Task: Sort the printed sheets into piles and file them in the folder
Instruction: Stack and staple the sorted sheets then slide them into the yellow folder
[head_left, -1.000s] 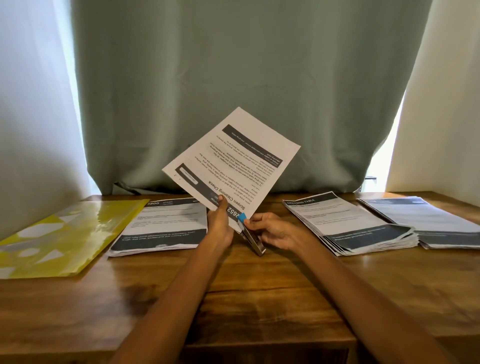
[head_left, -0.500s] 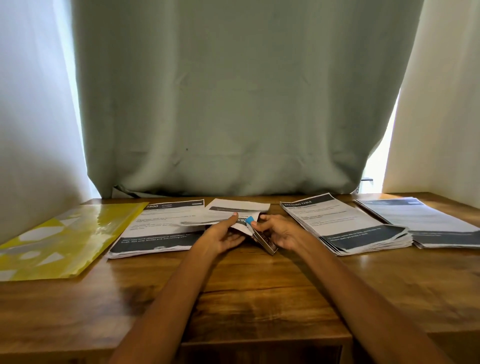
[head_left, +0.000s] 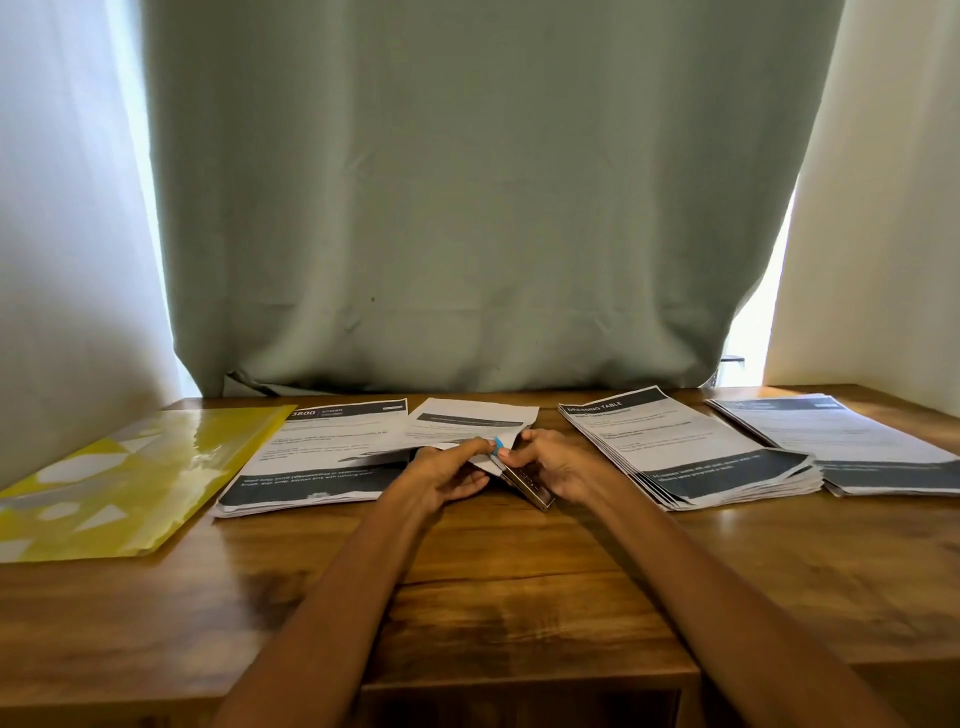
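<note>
- A loose sheet (head_left: 470, 423) was held at its near corner by the left hand (head_left: 451, 470), low between the left pile (head_left: 311, 457) and the middle pile (head_left: 685, 447).
- A small metal object with a blue tip (head_left: 524, 480) was pinched in the right hand (head_left: 553, 465); what it was could not be told.
- The corner should probably be kept flat and aligned.
- The yellow folder (head_left: 119, 478) lay at far left, cut off by the frame.

Raised sheet (head_left: 470, 423) lowered flat onto table (head_left: 519, 597).
</note>
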